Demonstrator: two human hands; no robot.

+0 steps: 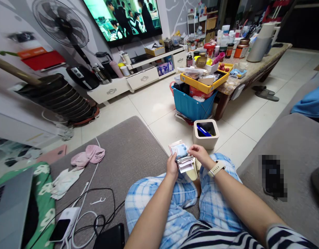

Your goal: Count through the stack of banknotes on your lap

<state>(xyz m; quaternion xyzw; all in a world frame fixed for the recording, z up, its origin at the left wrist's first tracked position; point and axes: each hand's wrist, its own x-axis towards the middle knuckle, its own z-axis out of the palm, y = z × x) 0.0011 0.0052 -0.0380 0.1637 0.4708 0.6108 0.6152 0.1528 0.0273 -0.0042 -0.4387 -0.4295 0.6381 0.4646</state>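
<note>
A small stack of banknotes [180, 150], bluish and pinkish, is held out over the gap between my knees. My left hand [171, 166] grips the stack from its left side, thumb on top. White folded papers [185, 166] stick out at the bottom of the same bundle. At the right edge of the notes, my right hand [199, 154] is closed in a pinch; a light watch band [216, 168] is on that wrist. Just beyond the hands stands a beige square bin [205, 140] with a blue wrapper [204, 130] inside.
I sit on a grey sofa [138, 148]. To the left lie a laptop [14, 211], cables [97, 218], a white power bank [65, 223] and pink cloth [89, 156]. Ahead are a blue basket [193, 103] and a crowded table [268, 62]. A blurred black object [273, 176] lies right.
</note>
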